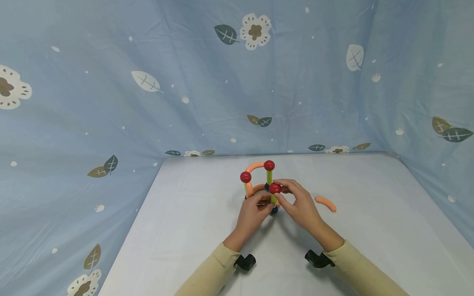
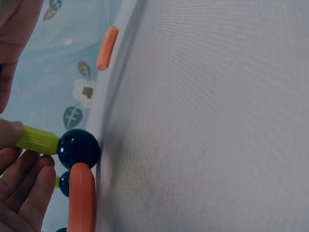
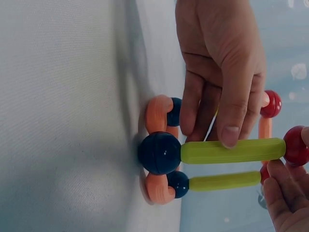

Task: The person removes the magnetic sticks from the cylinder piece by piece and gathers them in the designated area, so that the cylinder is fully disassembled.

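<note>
A small frame of balls and rods stands on the white table. My left hand [image 1: 253, 211] pinches an upright yellow-green rod [image 3: 236, 152] near its middle. That rod's lower end meets a dark blue ball [image 3: 159, 152] at the table. At its top is a red ball [image 1: 275, 188], gripped between the thumb and fingers of my right hand [image 1: 301, 205]. Curved orange rods [image 2: 82, 198] join the blue balls along the bottom. Behind my hands, two more red balls top other green rods, with a curved orange rod [image 1: 255, 166] linking them. My left fingers partly hide the frame's near side.
A loose curved orange rod [image 1: 326, 204] lies on the white table [image 1: 185, 213], right of my right hand. Blue patterned cloth [image 1: 207, 82] hangs behind the table's far edge. Black wrist mounts [image 1: 319, 259] stick out below both sleeves.
</note>
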`<state>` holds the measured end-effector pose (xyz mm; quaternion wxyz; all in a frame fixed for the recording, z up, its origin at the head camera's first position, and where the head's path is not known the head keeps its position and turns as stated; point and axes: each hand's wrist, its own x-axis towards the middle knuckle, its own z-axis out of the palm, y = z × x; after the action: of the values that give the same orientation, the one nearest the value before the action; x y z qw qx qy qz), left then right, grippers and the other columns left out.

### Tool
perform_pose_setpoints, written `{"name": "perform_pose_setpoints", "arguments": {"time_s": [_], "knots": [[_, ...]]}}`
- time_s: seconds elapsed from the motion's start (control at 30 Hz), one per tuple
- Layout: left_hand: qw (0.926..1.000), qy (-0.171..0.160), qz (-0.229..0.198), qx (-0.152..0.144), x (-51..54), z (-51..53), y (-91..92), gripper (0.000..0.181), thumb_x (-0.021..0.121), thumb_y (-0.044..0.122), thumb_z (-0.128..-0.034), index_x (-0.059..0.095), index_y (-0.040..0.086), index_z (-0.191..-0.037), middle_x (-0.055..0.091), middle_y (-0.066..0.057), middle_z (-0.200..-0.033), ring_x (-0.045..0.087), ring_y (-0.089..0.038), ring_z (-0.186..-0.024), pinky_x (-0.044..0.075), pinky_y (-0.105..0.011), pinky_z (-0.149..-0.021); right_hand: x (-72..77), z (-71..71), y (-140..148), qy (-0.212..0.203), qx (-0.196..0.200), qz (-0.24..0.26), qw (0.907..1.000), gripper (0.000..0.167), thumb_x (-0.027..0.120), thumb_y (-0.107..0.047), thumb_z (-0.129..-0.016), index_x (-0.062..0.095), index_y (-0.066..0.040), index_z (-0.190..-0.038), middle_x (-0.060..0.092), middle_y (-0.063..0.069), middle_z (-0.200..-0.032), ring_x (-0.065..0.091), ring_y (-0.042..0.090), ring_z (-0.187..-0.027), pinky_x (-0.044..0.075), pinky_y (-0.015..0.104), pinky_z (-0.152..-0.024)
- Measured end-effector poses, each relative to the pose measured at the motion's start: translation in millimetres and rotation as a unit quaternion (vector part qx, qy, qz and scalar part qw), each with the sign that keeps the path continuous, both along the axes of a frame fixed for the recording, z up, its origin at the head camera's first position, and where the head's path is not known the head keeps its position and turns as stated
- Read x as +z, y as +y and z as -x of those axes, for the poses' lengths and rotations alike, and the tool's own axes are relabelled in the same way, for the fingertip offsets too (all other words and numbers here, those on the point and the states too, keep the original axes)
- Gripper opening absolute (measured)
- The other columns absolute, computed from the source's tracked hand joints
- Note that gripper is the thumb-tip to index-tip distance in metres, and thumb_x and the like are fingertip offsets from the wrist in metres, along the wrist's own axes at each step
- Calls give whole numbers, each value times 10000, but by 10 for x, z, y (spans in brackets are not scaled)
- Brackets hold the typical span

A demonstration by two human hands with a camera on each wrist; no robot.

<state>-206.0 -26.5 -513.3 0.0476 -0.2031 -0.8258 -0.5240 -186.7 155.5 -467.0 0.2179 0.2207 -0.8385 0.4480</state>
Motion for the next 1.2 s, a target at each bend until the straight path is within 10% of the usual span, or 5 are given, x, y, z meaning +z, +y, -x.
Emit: {"name": "perform_pose_setpoints", "arguments": {"time_s": [1.2], "knots": [[9955,788,479,232,18,23,39,186,782,169,-917,756,141,-1099,765,27,-993,707,-25,-893,558,-151,-775,53,-1,9,-211,-85,92,9997,413,745,-67,-930,629,-76,-1326,671,52,-1234,705,163,-994,587,400,-853]]}}
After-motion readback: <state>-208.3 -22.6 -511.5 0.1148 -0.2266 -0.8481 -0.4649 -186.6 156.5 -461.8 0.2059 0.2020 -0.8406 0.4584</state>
